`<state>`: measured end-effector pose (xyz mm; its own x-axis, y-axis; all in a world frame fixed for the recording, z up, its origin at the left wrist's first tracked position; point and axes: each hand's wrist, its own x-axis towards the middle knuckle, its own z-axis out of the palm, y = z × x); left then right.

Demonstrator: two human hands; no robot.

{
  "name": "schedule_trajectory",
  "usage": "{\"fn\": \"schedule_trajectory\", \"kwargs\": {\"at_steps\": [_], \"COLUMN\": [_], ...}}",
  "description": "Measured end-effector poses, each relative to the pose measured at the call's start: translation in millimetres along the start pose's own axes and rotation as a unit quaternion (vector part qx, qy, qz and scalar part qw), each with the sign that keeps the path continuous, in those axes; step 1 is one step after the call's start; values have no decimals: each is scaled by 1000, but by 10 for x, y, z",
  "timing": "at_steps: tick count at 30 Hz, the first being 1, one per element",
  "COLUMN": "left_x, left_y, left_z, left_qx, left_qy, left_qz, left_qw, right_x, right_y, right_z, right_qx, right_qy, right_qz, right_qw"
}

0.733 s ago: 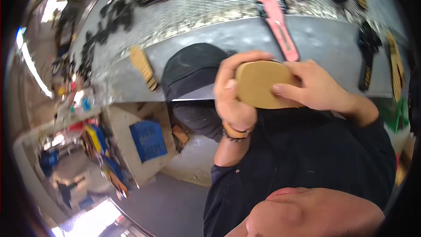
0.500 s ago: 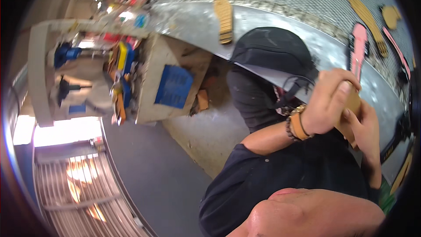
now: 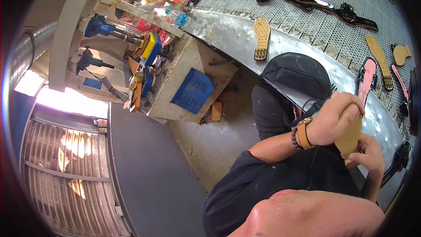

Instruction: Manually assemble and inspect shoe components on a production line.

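A tan shoe sole [image 3: 350, 137] is held in front of my chest, its smooth flat face showing. My left hand [image 3: 334, 120], with a watch and bracelets at the wrist, wraps over its upper end. Lower down, my right hand [image 3: 371, 154] grips the sole's other side by the edge, thumb on the face. Just beyond my hands, a slipper with a pink underside [image 3: 365, 83] lies on the metal bench edge. Another tan sole [image 3: 379, 61], ridged at the heel, lies farther off on the mesh. My fingers partly hide the held sole.
The metal bench edge [image 3: 219, 33] carries a ridged tan sole [image 3: 262, 39]. Several black slippers [image 3: 302, 0] with dark ornaments lie on the mesh conveyor [image 3: 351, 22]. A black cap [image 3: 298, 70] is between me and the bench. Leftward stand a cluttered workstand [image 3: 184, 61] and a person in red [image 3: 133, 27].
The whole view has shifted, so the bench shows lower and farther right. The held sole has turned, showing more of its flat face. My right hand has moved lower along it.
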<state>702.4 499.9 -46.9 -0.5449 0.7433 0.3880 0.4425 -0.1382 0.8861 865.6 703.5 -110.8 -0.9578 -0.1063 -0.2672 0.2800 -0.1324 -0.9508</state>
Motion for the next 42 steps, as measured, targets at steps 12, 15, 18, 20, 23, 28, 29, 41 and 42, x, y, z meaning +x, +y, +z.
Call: {"fn": "schedule_trajectory", "kwargs": {"at_steps": [12, 15, 18, 20, 23, 28, 29, 41, 42], "left_x": [159, 142, 104, 123, 213, 342, 338, 562, 535], "left_y": [-944, -978, -326, -432, -753, -1166, -1180, -1128, -1119], "left_z": [798, 1039, 1113, 1227, 1465, 1586, 1441, 1246, 1273], "left_qx": [-379, -284, -372, -361, -362, -493, -476, -477, -501], "left_qy": [156, -15, -97, -71, 48, 61, 88, 128, 140], "left_qz": [-141, -235, -99, -63, -145, -254, -252, -291, -302], "left_qw": [901, 930, 918, 928, 920, 830, 838, 819, 799], "right_x": [-264, -477, -502, -315, -8, -115, -61, -38, -66], "right_y": [-11, -192, -445, -277, -83, 58, 22, -25, -25], "right_z": [-716, -504, 51, 181, 356, 533, 479, -73, -67], "right_qx": [258, -94, -513, -652, -703, -588, -582, -535, -530], "right_qy": [379, 587, 573, 494, 435, 353, 343, 392, 395], "right_qz": [-370, -267, -177, -132, -155, -130, -141, -131, -124], "right_qw": [808, 758, 614, 560, 541, 716, 723, 737, 740]}}
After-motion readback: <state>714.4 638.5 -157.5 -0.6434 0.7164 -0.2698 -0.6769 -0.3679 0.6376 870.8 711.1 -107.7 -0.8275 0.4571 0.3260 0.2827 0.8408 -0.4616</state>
